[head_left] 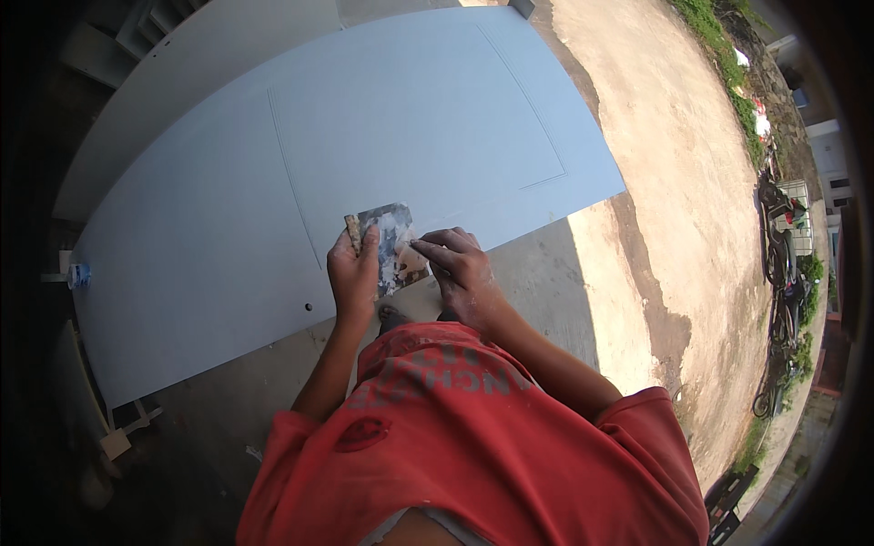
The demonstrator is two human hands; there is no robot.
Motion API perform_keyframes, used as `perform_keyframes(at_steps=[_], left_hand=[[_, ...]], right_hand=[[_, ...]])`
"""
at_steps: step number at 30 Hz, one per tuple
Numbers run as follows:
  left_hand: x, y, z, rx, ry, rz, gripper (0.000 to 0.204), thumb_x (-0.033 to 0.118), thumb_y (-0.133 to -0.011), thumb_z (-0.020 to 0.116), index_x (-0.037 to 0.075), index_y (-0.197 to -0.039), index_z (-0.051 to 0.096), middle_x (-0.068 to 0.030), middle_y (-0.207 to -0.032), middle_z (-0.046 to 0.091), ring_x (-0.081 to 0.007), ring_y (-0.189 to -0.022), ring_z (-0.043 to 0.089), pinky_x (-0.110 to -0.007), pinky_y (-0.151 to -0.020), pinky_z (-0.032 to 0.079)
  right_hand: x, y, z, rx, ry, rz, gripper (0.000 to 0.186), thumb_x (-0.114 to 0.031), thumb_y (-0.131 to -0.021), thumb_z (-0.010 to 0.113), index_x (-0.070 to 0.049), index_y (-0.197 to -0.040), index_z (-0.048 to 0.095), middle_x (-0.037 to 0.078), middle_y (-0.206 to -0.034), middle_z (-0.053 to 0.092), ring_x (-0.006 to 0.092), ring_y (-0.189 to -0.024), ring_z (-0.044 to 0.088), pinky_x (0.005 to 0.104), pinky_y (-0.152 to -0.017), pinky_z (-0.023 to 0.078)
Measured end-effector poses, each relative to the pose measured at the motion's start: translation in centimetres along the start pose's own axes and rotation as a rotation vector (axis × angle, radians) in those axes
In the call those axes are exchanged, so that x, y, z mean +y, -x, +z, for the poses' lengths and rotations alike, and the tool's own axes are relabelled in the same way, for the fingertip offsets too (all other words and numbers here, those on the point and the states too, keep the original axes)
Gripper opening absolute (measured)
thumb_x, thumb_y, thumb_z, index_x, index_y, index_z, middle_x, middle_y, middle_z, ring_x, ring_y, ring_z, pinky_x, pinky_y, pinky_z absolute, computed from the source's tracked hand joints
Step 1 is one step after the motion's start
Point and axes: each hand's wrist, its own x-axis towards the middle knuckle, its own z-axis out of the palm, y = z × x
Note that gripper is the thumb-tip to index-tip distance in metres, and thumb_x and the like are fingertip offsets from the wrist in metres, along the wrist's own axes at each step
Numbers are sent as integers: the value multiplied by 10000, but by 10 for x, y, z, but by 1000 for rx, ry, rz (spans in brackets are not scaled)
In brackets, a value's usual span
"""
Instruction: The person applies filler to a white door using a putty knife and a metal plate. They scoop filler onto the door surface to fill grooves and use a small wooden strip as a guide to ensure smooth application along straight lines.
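My left hand (353,276) is closed round the wooden grip of a dark rectangular metal putty plate (370,221), thumb on its upper face. White putty (390,229) is smeared over that face in uneven patches. My right hand (462,273) pinches what looks like a scraper (412,261), its brownish blade lying against the plate's right side; my fingers cover most of its handle. Both hands are dusted with white and held over the near edge of a large pale blue-grey panel (209,209). Thin grooved lines mark the panel, and a small dark hole shows near its front edge.
Another pale panel (137,136) stands behind at the far left. A small blue-and-white container (80,275) is by the panel's left end. My feet are on grey concrete (537,278) below. Sunlit ground (701,255) lies right, with motorbikes (776,241) and plants beyond.
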Motion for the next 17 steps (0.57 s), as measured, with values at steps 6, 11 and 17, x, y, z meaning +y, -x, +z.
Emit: perform_keyframes(at_steps=[6, 11, 17], left_hand=[[18, 10, 13, 9, -153, 129, 266, 218, -994, 644, -45, -966, 674, -65, -763, 678, -109, -691, 559, -318, -667, 491], [-2, 3, 2, 180, -163, 125, 265, 200, -988, 657, -61, -951, 669, -78, -765, 678, -116, -691, 557, -318, -658, 485], [-28, -1, -40, 243, 119, 45, 305, 188, -988, 661, -50, -1179, 675, -131, -1056, 733, -133, -955, 659, -300, -905, 517]], right_hand=[[-4, 13, 15, -1, 97, -67, 414, 72, -760, 598, -20, -1146, 718, 129, -1115, 688, 295, -1003, 607, 412, -939, 445], [50, 29, -18, -185, -141, 88, 386, 40, -770, 550, 13, -1111, 729, 161, -1042, 709, 322, -967, 637, 399, -884, 509], [240, 60, -68, -16, 83, 450, 396, 12, -872, 499, -23, -1201, 717, 237, -1162, 689, 310, -1089, 675, 403, -969, 521]])
